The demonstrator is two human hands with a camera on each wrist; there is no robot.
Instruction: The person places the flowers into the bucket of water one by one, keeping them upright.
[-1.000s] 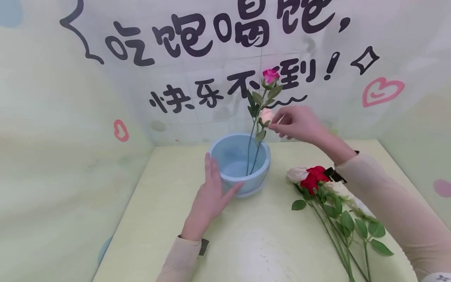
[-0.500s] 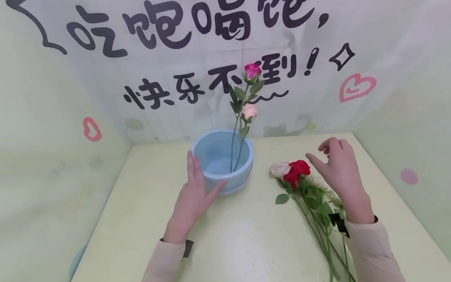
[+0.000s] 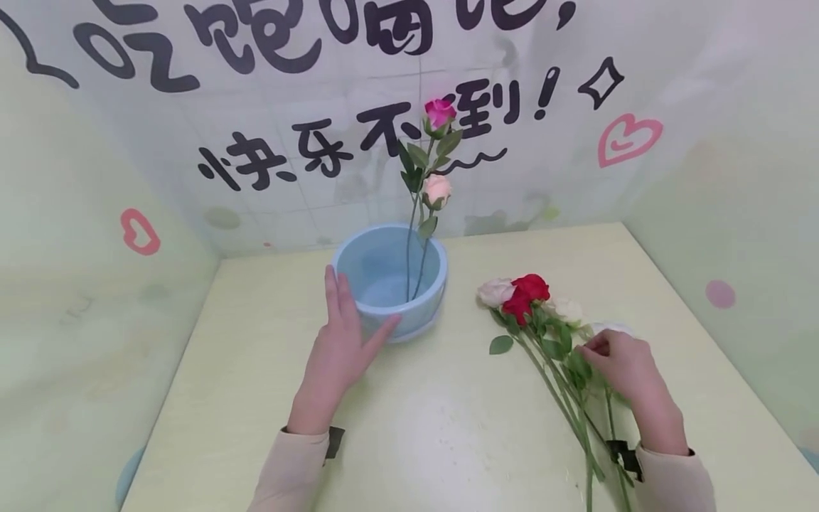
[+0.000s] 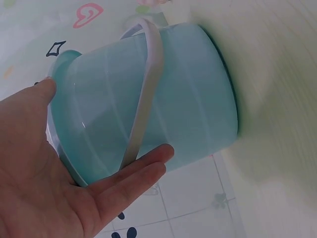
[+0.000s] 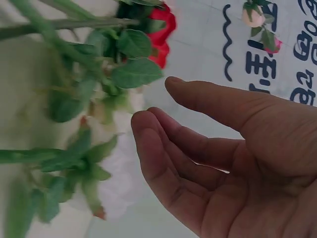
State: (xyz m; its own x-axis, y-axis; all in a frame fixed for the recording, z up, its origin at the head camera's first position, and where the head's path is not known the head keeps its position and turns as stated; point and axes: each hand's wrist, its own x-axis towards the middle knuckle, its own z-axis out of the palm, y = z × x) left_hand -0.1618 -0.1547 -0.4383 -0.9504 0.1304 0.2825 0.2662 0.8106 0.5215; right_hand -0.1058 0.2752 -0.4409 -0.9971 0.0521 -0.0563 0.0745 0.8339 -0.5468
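A light blue bucket (image 3: 409,323) stands upright near the back of the table. My left hand (image 3: 335,355) rests against its near left side, fingers nearly straight along the wall and thumb at the rim, as the left wrist view shows. Two long-stemmed artificial roses lean in the bucket: a magenta rose (image 3: 439,115) and, lower, a pale pink rose (image 3: 438,190). My right hand (image 3: 630,366) is over the roses lying on the right. In the right wrist view its fingers are loosely bent, with a gap to the thumb and nothing held. Leaves (image 5: 136,72) are close to its fingertips.
On the table lie red roses (image 3: 530,290), a whitish-pink rose (image 3: 495,292), a cream rose (image 3: 566,310) and a white rose (image 3: 611,328), their stems toward the front edge. A pale bucket handle (image 4: 148,84) hangs against the bucket's wall. A printed backdrop (image 3: 288,206) stands behind.
My right hand has left the pale pink rose in the bucket and come down to the roses lying on the right. The left hand stays against the bucket. The head view has shifted.
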